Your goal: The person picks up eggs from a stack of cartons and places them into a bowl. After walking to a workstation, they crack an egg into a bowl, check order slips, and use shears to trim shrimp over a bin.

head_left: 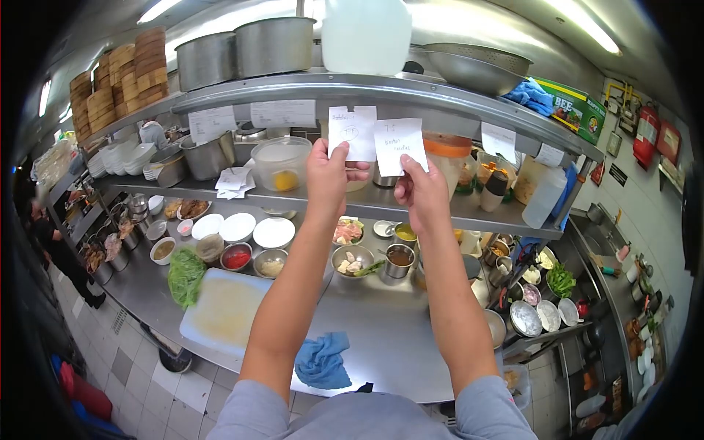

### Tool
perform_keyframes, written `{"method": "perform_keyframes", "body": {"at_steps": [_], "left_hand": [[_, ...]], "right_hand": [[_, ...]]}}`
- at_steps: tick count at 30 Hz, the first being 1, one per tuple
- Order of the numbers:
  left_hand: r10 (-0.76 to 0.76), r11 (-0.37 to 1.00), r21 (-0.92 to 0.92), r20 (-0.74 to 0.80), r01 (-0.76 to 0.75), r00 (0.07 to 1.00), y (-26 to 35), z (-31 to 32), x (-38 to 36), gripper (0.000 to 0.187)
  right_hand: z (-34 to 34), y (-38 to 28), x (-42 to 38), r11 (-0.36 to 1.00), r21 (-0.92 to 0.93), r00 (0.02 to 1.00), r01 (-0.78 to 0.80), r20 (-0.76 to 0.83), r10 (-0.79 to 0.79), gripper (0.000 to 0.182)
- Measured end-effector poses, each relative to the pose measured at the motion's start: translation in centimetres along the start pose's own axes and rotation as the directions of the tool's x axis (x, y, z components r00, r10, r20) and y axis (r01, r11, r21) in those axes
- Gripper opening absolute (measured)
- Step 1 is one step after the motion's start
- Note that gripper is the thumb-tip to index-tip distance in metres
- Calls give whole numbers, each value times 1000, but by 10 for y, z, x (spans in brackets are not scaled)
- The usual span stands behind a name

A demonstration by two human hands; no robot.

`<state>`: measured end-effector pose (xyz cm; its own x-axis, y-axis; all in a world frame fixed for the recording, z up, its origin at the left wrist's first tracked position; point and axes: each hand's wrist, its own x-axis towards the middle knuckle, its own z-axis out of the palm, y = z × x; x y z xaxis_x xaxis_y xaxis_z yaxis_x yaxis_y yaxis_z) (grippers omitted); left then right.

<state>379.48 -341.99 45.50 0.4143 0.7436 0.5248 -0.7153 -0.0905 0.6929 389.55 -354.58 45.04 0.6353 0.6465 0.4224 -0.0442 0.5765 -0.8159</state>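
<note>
Reading two paper slips side by side, by the look of it. Clock is over the wearer's view, 12 straight ahead. Both slips are up at 12, raised in front of the shelf (469, 213), above the worktop (381, 315). Left hand (331, 170) pinches the left slip (361, 126) by its lower edge, thumb in front. Right hand (424, 192) pinches the right slip (400, 139) the same way. Both grips are on paper only. Edges of the slips meet or just overlap; can't tell which.

To do it well: pinch low and at the corner so thumbs don't sit on the handwriting. Right thumb is close to the lower line; I'd slide it down a touch. Level both slips, square to the eyes, small gap between. Light grip, or thin paper will crease.

Loose papers (235, 182) lie at 10 on the shelf, so mix-up is a risk; hold these two apart from them. Wet hands would smear ink. Blue cloth (323, 361) is at 6 to 7 on the worktop, chopping board (227, 308) at 8.
</note>
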Motion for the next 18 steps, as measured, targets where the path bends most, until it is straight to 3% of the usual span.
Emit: {"method": "perform_keyframes", "body": {"at_steps": [10, 15, 18], "left_hand": [[5, 995, 100, 32, -8, 999, 23, -14, 13, 12], [-24, 999, 31, 64, 22, 998, 24, -13, 25, 19], [-55, 998, -5, 50, 56, 997, 19, -15, 30, 21]], "right_hand": [[49, 6, 23, 1000, -5, 994, 15, -110, -16, 18], [64, 5, 31, 996, 60, 992, 64, -114, -57, 20], [63, 10, 34, 997, 1, 991, 81, -104, -81, 20]]}}
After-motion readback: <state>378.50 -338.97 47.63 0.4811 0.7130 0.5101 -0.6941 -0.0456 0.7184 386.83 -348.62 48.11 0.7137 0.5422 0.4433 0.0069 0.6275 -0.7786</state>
